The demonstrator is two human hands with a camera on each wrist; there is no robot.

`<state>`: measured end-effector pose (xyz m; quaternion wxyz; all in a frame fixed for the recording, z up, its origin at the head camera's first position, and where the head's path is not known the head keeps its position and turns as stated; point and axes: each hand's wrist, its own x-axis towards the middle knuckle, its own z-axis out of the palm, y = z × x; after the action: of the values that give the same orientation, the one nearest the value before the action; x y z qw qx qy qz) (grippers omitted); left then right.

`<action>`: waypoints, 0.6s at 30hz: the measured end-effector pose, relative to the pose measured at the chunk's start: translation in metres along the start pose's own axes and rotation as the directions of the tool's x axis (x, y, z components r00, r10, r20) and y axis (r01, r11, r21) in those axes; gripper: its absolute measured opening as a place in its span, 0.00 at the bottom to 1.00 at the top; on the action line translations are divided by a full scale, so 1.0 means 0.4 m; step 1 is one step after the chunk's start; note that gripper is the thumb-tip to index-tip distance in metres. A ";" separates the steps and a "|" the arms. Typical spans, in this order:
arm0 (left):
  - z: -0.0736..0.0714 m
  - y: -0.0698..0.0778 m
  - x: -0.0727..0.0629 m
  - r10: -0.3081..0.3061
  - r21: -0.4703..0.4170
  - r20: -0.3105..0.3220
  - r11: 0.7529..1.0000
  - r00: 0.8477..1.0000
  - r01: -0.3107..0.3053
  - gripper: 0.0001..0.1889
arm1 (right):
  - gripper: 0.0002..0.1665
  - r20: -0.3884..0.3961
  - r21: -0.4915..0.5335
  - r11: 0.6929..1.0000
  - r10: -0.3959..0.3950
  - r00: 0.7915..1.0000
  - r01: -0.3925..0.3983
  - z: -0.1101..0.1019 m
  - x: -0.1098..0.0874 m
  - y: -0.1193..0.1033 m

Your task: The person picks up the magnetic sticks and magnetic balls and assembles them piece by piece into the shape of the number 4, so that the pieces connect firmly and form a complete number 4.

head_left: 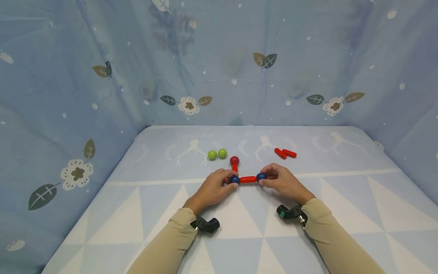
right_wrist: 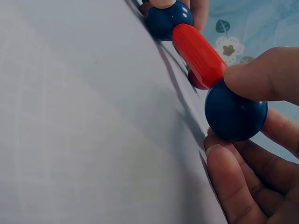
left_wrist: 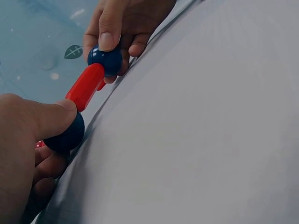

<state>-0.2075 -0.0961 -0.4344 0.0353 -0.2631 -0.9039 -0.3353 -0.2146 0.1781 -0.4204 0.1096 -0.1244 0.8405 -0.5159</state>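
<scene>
My left hand [head_left: 216,187] pinches a blue ball [head_left: 234,179] between thumb and fingers. Another blue ball [head_left: 261,176] is pinched by my right hand [head_left: 285,182]. Between the two balls lies a red rod [head_left: 248,179], its ends against both of them, as the right wrist view also shows with the nearer blue ball [right_wrist: 236,111]. A second red rod [head_left: 234,167] runs from the left blue ball away toward a dark red ball [head_left: 234,160]. The left fingers partly cover the left ball in the left wrist view.
Two green balls [head_left: 222,153] sit side by side farther back on the left. At the back right lie two loose red rods [head_left: 289,153], close together. A patterned cloth [head_left: 239,220] covers the table, and a blue curtain [head_left: 226,68] rises behind it.
</scene>
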 end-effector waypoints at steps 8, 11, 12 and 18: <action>-0.001 0.005 -0.002 0.024 0.004 -0.017 1.000 1.000 -0.024 0.18 | 0.22 0.008 -0.001 1.000 0.000 1.000 0.000 -0.003 0.003 0.004; -0.001 0.006 0.000 0.021 0.011 -0.023 1.000 1.000 -0.020 0.18 | 0.23 0.005 -0.015 1.000 0.012 1.000 -0.012 -0.005 0.005 0.002; -0.001 0.006 0.001 0.016 0.014 -0.024 1.000 1.000 -0.016 0.18 | 0.23 0.005 -0.020 1.000 0.018 1.000 -0.018 -0.005 0.005 0.001; 0.001 0.008 0.002 -0.014 0.032 -0.024 0.999 1.000 0.015 0.19 | 0.22 0.009 -0.050 0.998 0.046 0.999 -0.046 -0.007 0.003 -0.004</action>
<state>-0.2063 -0.0934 -0.4325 0.0480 -0.2520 -0.9106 -0.3240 -0.2165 0.1795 -0.4179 0.1224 -0.1104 0.8552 -0.4915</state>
